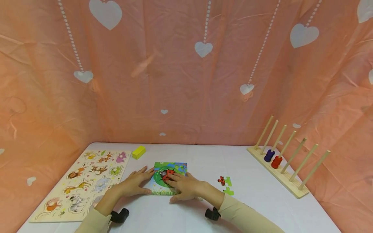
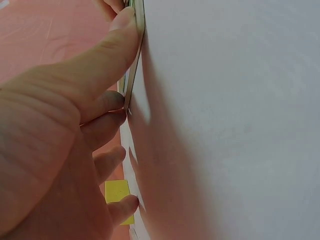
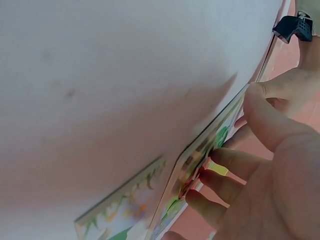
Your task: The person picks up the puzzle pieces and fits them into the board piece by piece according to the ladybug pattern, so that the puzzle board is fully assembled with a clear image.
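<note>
"Starting at the centre, what is being touched?"

"A ladybug puzzle board, placed on the white counter. Its left edge is touched by the left grip, whose fingers are spread; nothing is seen to be clasped. The ladybug is partly covered by the right grip, its fingers laid loosely extended over the print and its thumb set by the near edge."

"How should the board be expected to handle?"

"As light and stiff, judging by its thin rim. The printed face may prove slippery, and pieces could be shed if it were tilted. It would best be held by two opposite edges and kept level."

"And what is found around it?"

"Just beside it, a grass-printed piece; farther right, a red-and-green piece and a green piece. Beyond these a peg rack is placed, with purple beads and red beads. On the left are set a yellow block and an animal board."

"What cannot be made out?"

"The lower right corner is hidden by the right grip, and most of the grass-printed piece is lost from the head view. From the left wrist the puzzle is seen nearly edge-on, so its picture cannot be read. The animal board is partly covered by the left forearm."
</note>
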`<action>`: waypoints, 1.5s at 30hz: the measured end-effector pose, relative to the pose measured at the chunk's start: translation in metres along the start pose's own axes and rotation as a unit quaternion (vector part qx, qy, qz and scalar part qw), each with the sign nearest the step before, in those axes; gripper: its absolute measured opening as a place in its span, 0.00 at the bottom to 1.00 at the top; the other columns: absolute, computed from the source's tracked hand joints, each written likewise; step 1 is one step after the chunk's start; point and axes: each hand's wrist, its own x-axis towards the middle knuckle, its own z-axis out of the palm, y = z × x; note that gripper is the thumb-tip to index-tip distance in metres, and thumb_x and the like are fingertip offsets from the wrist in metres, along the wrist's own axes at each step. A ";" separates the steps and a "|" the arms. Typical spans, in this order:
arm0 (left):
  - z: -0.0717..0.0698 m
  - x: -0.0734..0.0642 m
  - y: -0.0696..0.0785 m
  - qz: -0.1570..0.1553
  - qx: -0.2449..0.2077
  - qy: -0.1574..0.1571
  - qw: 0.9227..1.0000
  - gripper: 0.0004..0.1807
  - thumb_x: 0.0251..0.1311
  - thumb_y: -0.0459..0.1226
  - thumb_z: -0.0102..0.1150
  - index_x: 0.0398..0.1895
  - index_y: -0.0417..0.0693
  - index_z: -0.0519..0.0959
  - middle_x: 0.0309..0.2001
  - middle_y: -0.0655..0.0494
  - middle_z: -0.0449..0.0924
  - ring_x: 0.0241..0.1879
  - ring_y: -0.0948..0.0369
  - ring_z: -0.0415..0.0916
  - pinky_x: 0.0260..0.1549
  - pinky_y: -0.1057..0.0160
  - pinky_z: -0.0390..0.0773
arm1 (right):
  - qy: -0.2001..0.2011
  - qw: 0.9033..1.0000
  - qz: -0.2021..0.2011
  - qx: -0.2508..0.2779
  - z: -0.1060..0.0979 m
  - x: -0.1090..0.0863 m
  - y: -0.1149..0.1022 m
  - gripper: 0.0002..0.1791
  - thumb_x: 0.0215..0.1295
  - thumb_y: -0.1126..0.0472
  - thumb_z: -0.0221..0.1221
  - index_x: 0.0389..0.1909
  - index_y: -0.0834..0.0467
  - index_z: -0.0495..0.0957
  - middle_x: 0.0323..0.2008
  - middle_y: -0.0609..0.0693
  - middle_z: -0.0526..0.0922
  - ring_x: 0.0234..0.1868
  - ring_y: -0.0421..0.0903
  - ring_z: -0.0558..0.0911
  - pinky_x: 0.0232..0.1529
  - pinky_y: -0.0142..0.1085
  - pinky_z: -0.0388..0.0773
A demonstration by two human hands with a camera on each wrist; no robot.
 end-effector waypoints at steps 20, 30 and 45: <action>0.000 -0.001 -0.001 -0.002 -0.008 -0.001 1.000 0.46 0.56 0.50 0.69 0.71 0.32 0.65 0.74 0.35 0.57 0.73 0.31 0.44 0.62 0.22 0.43 | -0.002 1.000 0.008 0.018 0.000 0.001 0.000 0.45 0.65 0.34 0.58 0.77 0.51 0.58 0.78 0.48 0.52 0.78 0.47 0.52 0.70 0.60 0.59; 0.000 -0.001 0.001 -0.001 -0.006 -0.001 1.000 0.45 0.56 0.50 0.70 0.70 0.31 0.65 0.74 0.35 0.57 0.73 0.30 0.44 0.62 0.22 0.43 | 0.000 0.999 0.039 -0.002 0.000 -0.002 0.001 0.42 0.65 0.32 0.56 0.76 0.49 0.62 0.77 0.50 0.56 0.77 0.55 0.54 0.70 0.60 0.59; 0.001 0.000 -0.003 0.005 -0.004 -0.005 1.000 0.46 0.56 0.50 0.69 0.71 0.32 0.65 0.74 0.35 0.56 0.73 0.30 0.42 0.63 0.23 0.43 | 0.131 0.985 0.064 0.097 -0.016 -0.062 0.081 0.14 0.61 0.70 0.65 0.48 0.64 0.81 0.41 0.56 0.80 0.45 0.55 0.80 0.45 0.54 0.77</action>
